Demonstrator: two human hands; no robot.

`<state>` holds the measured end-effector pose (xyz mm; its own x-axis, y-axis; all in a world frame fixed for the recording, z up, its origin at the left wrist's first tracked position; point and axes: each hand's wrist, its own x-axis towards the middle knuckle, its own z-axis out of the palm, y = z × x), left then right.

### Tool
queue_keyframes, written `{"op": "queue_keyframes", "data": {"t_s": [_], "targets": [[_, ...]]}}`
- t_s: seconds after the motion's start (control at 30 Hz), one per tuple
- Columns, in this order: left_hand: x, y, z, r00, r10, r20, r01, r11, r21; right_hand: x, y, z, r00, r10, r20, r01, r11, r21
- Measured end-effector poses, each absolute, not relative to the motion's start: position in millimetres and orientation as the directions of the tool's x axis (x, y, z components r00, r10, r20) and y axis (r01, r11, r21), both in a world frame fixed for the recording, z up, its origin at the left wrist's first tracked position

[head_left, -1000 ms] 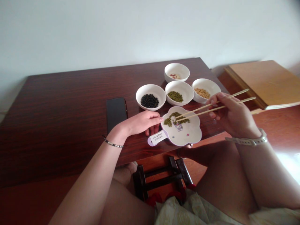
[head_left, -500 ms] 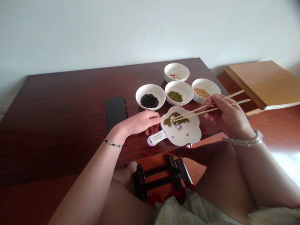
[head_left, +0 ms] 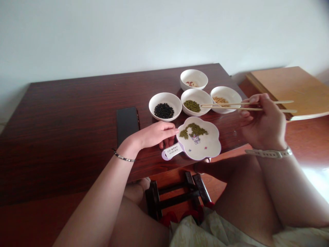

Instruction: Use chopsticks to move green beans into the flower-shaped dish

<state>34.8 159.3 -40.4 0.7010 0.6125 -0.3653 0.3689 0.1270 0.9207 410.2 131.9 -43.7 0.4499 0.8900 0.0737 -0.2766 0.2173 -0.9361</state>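
Observation:
My right hand (head_left: 263,118) holds a pair of wooden chopsticks (head_left: 285,102), their tips over the right side of the white bowl of green beans (head_left: 192,106). Whether anything sits between the tips is too small to tell. With fingertips on its left rim, my left hand (head_left: 156,133) holds the flower-shaped white dish (head_left: 200,151), which has a purple edge and a labelled handle. Green beans (head_left: 196,129) lie spread across the dish's upper part. To its upper left stands a bowl of black beans (head_left: 163,110); the chopsticks cross above a bowl of tan beans (head_left: 220,100).
Behind them, another white bowl (head_left: 193,73) contains a few red and white pieces. A dark phone (head_left: 127,125) lies left of the bowls on the dark wooden table (head_left: 72,120). To the right is a light wooden board (head_left: 290,87); a dark stool (head_left: 177,199) stands below.
My right hand has lifted the chopsticks from the beans in the dish and moved up and right, tips now over the green bean bowl. My left hand and the dish stay put.

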Motion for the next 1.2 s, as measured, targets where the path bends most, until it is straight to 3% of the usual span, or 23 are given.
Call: {"op": "queue_keyframes", "data": {"t_s": [0.17,0.53,1.2], "targets": [[34.9,160.0,-40.5,0.71,0.605,-0.361,0.365,0.122,0.923,411.4,132.5,-41.8,0.458,0.887,0.061,-0.253,0.196,-0.947],[35.0,159.0,-40.9,0.716,0.601,-0.357,0.366,0.112,0.924,390.9,109.7,-30.5,0.185,0.979,-0.088,-0.037,-0.083,-0.996],[35.4,159.6,-42.0,0.706,0.605,-0.369,0.362,0.139,0.922,388.1,106.6,-29.7,0.15,0.982,-0.112,-0.009,-0.112,-0.994]]}}
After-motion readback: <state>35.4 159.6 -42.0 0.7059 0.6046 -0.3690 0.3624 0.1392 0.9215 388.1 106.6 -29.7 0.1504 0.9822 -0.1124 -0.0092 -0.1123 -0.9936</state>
